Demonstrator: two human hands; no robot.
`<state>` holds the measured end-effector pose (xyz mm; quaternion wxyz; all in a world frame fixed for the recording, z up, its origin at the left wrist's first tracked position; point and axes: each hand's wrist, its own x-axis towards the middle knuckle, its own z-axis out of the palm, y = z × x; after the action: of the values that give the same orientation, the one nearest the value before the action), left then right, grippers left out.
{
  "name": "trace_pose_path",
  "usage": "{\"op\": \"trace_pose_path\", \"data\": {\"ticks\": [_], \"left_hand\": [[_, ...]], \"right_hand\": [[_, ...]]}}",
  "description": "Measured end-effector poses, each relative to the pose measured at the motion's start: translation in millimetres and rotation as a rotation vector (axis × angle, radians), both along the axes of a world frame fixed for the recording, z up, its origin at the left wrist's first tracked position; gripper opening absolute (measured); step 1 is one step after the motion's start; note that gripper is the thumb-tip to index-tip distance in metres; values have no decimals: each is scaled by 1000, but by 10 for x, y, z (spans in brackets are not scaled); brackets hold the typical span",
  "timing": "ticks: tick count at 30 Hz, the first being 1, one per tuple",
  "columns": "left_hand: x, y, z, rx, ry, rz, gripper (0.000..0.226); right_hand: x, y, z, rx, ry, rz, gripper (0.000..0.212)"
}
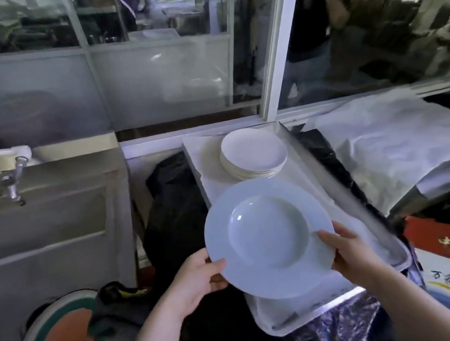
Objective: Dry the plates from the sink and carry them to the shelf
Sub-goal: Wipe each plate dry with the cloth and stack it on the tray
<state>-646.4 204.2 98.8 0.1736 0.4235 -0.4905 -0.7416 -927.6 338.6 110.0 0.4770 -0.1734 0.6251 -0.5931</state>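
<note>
The person holds a pale blue deep plate [269, 237] over the near end of a lined metal tray [330, 306]. The left hand [198, 279] pinches the rim with thumb on top, and the right hand [347, 251] grips the opposite rim the same way. A stack of white plates [253, 153] sits at the far end of the tray. I think it is best to keep the plate level, bring it centred above the stack, and lower it slowly so the rims do not knock.
</note>
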Motion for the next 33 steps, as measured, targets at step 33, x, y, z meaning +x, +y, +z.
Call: {"op": "trace_pose_path", "data": {"ticks": [33], "left_hand": [[-1439, -141, -535, 103, -300, 130, 27]], "right_hand": [[-1133, -364, -693, 228, 12, -87, 20]]}}
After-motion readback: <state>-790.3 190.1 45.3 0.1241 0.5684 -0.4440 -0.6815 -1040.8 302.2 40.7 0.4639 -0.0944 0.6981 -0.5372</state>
